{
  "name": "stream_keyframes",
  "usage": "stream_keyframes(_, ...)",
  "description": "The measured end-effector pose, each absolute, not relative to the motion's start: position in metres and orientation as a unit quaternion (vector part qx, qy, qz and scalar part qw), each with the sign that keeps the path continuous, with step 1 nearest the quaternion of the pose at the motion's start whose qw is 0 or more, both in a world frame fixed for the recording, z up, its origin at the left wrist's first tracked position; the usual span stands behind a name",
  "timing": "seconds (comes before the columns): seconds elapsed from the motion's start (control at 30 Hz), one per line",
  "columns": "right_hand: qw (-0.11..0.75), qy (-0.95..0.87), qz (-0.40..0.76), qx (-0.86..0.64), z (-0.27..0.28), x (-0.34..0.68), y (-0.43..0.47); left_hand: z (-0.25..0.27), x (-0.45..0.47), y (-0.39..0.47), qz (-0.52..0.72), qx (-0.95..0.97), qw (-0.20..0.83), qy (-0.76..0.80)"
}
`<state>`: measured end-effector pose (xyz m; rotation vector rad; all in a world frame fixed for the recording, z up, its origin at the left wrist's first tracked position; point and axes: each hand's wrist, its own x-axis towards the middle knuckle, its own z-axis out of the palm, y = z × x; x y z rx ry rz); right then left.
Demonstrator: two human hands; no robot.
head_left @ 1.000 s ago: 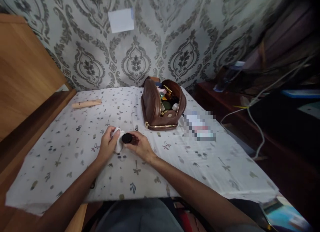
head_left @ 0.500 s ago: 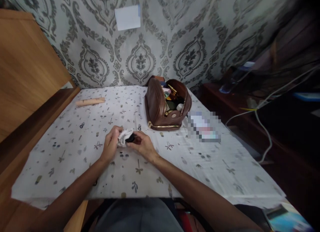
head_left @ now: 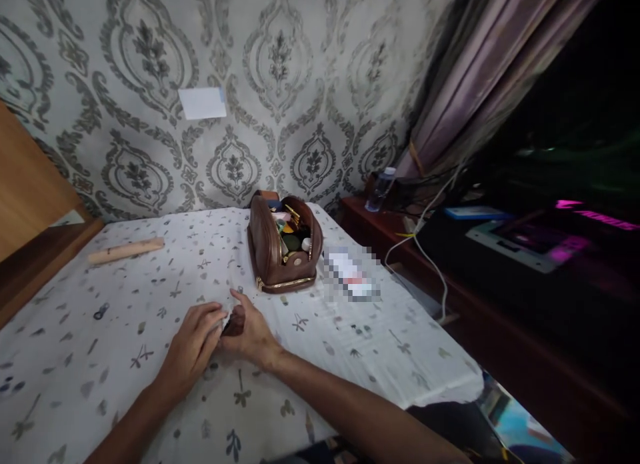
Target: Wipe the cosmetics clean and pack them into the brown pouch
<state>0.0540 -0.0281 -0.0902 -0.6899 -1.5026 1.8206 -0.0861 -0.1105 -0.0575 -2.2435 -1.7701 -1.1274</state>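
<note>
My left hand (head_left: 193, 341) and my right hand (head_left: 253, 334) meet low over the patterned cloth, in front of the brown bag. The fingers of my left hand are curled, their tips close to my right hand; whatever they hold is mostly hidden. In my right hand the lower fingers are bent in around a small black object (head_left: 229, 327), while one finger points up. Only a sliver of that object shows, in the gap between the hands. An open brown toiletry bag (head_left: 287, 275) stands beyond them, with gold zippers and several small cosmetic items inside.
A tan stick-like roll (head_left: 126, 251) lies at the left on the white printed tablecloth (head_left: 195, 277). Right of the bag is a blurred-out flat item (head_left: 351, 275). A water bottle (head_left: 381, 189) and a white cable (head_left: 425, 247) are on the dark red desk (head_left: 355, 207).
The view has swung right and up. The white crumpled bundle seen between my hands before is now hidden or out of sight. My hands have drawn closer together, my right fingers lifting.
</note>
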Motion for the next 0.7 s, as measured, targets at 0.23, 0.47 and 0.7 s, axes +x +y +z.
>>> stream_keyframes(0.23, 0.322, -0.634, 0.653, -0.261, -0.091, 0.0565, -0.0288, -0.0631, -0.0859, -0.1116, -0.262, -0.732, 0.092, -0.622)
stream_keyframes(0.47, 0.329, -0.662, 0.612, -0.282, -0.0915, 0.0551, -0.0298, -0.0595, -0.0831, -0.1149, -0.2, -0.724, 0.157, -0.641)
stream_keyframes(0.7, 0.336, -0.643, 0.622, -0.296, -0.0908, 0.0526, -0.031, -0.0572, -0.0777, -0.1176, -0.211, -0.715, 0.284, -0.603)
